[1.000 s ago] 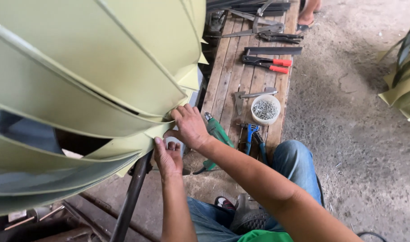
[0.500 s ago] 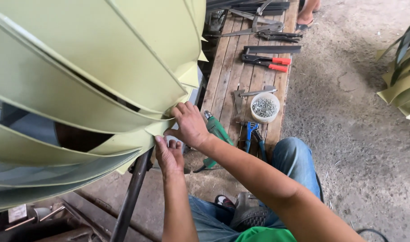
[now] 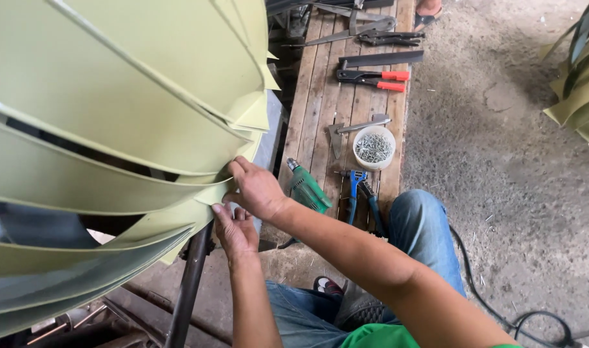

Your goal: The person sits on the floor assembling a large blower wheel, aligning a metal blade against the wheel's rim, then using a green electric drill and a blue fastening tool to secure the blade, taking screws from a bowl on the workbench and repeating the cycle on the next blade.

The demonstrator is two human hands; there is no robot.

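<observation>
Pale green metal blades (image 3: 114,116), smooth, thin and curved, fan out on the left, and both hands work at their pointed ends. The right hand (image 3: 259,190) presses bent, close fingers on one blade tip, while the left hand (image 3: 233,229) just below pinches the edge of the next blade. Behind them a rough wooden bench (image 3: 317,109) holds a green drill (image 3: 307,190), a round white tub of shiny rivets (image 3: 374,147) and red-handled pliers (image 3: 375,77).
</observation>
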